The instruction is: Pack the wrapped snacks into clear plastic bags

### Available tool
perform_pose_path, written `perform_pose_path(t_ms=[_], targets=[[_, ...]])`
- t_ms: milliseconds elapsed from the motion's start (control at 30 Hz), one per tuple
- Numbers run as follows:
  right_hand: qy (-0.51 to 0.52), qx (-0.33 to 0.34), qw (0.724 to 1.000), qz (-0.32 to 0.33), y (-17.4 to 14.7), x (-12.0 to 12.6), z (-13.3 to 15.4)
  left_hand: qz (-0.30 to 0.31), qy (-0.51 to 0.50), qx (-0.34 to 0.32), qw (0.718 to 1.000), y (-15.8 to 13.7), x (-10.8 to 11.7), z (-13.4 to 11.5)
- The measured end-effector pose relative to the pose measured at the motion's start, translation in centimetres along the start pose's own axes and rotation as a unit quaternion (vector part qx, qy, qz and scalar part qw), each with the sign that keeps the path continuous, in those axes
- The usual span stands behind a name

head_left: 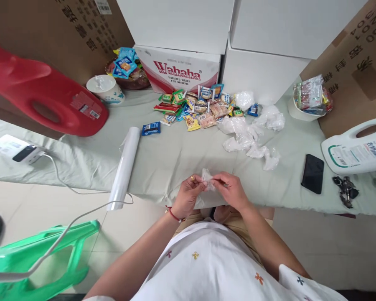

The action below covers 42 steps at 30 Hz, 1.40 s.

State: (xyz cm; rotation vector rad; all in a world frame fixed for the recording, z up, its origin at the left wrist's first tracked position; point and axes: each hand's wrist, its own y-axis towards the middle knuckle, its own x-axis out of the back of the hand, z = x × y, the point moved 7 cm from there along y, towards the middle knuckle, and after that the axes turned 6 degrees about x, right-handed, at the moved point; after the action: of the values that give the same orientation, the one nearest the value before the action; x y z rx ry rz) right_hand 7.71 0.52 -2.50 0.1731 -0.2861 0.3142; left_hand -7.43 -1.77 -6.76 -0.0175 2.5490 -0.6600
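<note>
Between my two hands, just above the table's near edge, is a small crumpled piece of clear plastic. My left hand pinches it from one side and my right hand pinches it from the other. Farther back on the cloth lie more crumpled clear plastic bags. Beside them is a pile of small wrapped snacks in several colours. One blue snack packet lies apart, near a roll of clear plastic film.
A red jug, a paper cup and a white power bank are at left. On the right are a bowl of packets, a phone, keys and a white bottle. Boxes line the back.
</note>
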Motion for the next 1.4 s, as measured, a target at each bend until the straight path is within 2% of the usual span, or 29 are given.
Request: perform_pose_path(t_ms=[67,133,200,300,400,467,533,600,633,700,800,933,1033,1167,1300,1400], targets=[[0.092,-0.064,0.989,-0.094,-0.5,0.9,-2.2,0.001,-0.005,0.004,1.000,0.1,-0.1,-0.1],[0.189,-0.111,0.958,-0.186,-0.9,2.6,-4.0,-0.003,-0.017,0.011,1.000,0.1,0.1,-0.1],[0.266,-0.138,0.922,-0.244,-1.2,4.1,-5.0,-0.004,-0.026,0.017,1.000,-0.1,0.5,0.0],[0.336,-0.146,0.890,-0.271,-1.6,5.2,-5.2,0.004,-0.026,0.017,1.000,-0.4,1.3,0.2],[0.386,-0.140,0.868,-0.279,-2.1,5.6,-5.0,0.012,-0.024,0.021,0.999,-0.9,2.0,0.4],[0.404,-0.142,0.860,-0.277,-2.4,5.7,-4.9,-0.004,-0.016,0.009,1.000,-1.2,2.4,0.1],[0.389,-0.150,0.870,-0.262,-2.5,5.9,-4.6,-0.056,0.029,-0.063,0.996,-1.8,2.8,-1.4],[0.356,-0.160,0.887,-0.246,-2.5,6.1,-4.2,-0.117,0.106,-0.183,0.970,-2.9,2.7,-3.8],[0.343,-0.165,0.893,-0.241,-2.5,6.2,-4.0,-0.126,0.150,-0.234,0.952,-3.5,2.0,-4.9],[0.331,-0.170,0.897,-0.240,-2.5,6.3,-3.6,-0.078,0.233,-0.277,0.929,-4.1,-0.3,-5.9],[0.337,-0.175,0.890,-0.250,-2.5,6.6,-3.3,0.045,0.319,-0.251,0.913,-3.6,-4.1,-5.0],[0.360,-0.182,0.871,-0.279,-2.8,7.0,-3.8,0.095,0.332,-0.210,0.914,-2.2,-5.8,-2.9],[0.367,-0.192,0.863,-0.289,-3.1,7.3,-4.3,0.091,0.314,-0.178,0.928,-1.2,-5.3,-1.8],[0.328,-0.200,0.878,-0.286,-3.6,8.6,-4.7,0.059,0.250,-0.094,0.962,-0.5,-3.0,-1.4],[0.287,-0.205,0.900,-0.255,-3.8,9.9,-4.7,0.053,0.078,-0.009,0.996,-0.5,-1.1,-1.5],[0.265,-0.212,0.918,-0.206,-3.7,9.9,-4.9,0.076,-0.055,0.044,0.995,-0.5,-0.9,-1.5]])
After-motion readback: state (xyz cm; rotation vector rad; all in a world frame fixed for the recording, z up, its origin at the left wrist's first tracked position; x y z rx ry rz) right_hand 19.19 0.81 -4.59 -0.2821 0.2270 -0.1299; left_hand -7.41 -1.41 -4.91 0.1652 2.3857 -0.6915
